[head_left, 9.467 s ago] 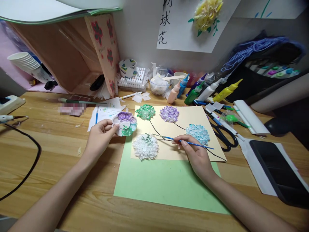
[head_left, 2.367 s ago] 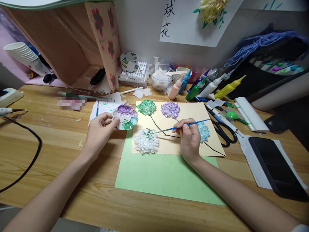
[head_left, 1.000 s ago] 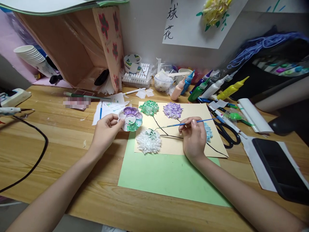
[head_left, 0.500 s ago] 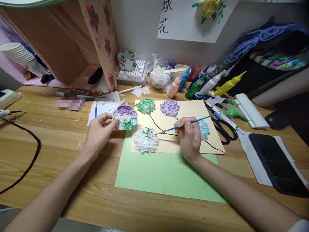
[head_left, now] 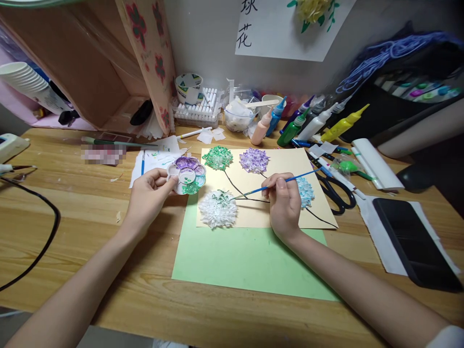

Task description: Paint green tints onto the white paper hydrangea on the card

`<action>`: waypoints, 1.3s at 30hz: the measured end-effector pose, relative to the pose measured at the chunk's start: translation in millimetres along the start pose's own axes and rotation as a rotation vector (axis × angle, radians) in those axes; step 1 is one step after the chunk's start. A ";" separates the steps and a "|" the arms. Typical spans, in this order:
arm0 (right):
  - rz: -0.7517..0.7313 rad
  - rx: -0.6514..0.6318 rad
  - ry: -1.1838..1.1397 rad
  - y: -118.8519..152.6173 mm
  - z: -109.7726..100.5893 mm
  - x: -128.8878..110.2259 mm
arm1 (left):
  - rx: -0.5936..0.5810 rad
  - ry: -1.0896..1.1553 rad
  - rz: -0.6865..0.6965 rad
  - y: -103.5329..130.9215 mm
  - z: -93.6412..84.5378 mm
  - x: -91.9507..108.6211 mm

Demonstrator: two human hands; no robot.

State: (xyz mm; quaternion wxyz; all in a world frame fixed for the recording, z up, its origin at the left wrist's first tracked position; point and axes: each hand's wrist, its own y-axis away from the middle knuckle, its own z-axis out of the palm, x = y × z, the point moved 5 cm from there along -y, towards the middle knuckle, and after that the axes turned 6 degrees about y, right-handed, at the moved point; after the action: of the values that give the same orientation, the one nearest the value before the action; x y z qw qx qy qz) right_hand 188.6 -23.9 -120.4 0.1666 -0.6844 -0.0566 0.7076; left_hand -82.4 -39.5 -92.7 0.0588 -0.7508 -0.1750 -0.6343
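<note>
My left hand point(head_left: 154, 191) grips a flower-shaped paint palette point(head_left: 187, 176) by its edge, with purple and green paint in its wells. My right hand point(head_left: 284, 205) is closed around a thin blue paintbrush point(head_left: 253, 191). The brush tip touches the white ruffled paper flower point(head_left: 218, 210), whose upper part carries green paint. Beyond it on the cream card point(head_left: 253, 215) are a green flower point(head_left: 217, 158) and a purple flower point(head_left: 254, 160). Partly behind my right hand shows a blue flower point(head_left: 305, 192). Black stem lines run between the flowers.
A green sheet point(head_left: 250, 263) lies under the card. Paint bottles point(head_left: 290, 130) stand behind it. To the right are black scissors point(head_left: 335, 195), a white roll point(head_left: 375, 164) and a phone point(head_left: 413, 241). A black cable point(head_left: 54, 227) curves along the left.
Hardly anything differs. The whole view has shifted slightly, while the brush tip stays at the upper right of the white flower and both hands keep their holds.
</note>
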 end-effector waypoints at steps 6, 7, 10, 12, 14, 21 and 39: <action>0.010 -0.004 0.024 -0.2 -0.8 0.7 | -0.001 0.011 0.009 -1.0 -0.7 -0.6; 0.015 -0.012 0.023 0.0 -0.4 0.9 | 0.000 0.010 0.006 -1.0 -0.7 -0.4; -0.007 0.026 0.009 0.8 -2.1 -1.0 | 0.006 0.006 0.000 -0.5 -0.6 1.1; -0.035 0.041 0.005 1.5 -2.9 -2.7 | 0.012 0.000 -0.001 -0.2 -0.4 2.0; -0.049 0.007 0.017 2.3 -1.4 -3.1 | 0.016 -0.008 -0.002 0.0 -0.3 2.5; -0.072 0.009 0.036 3.3 -1.6 -3.4 | 0.019 -0.013 0.018 -0.7 -2.2 0.8; -0.161 -0.072 0.043 7.1 1.3 -8.6 | 0.017 0.010 0.013 0.2 -1.0 3.0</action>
State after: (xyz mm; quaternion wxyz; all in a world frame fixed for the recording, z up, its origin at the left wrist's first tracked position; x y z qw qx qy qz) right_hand 186.3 -33.1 -114.4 0.1994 -0.6983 -0.1332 0.6744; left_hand -82.9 -39.4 -89.6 0.0702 -0.7483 -0.1752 -0.6359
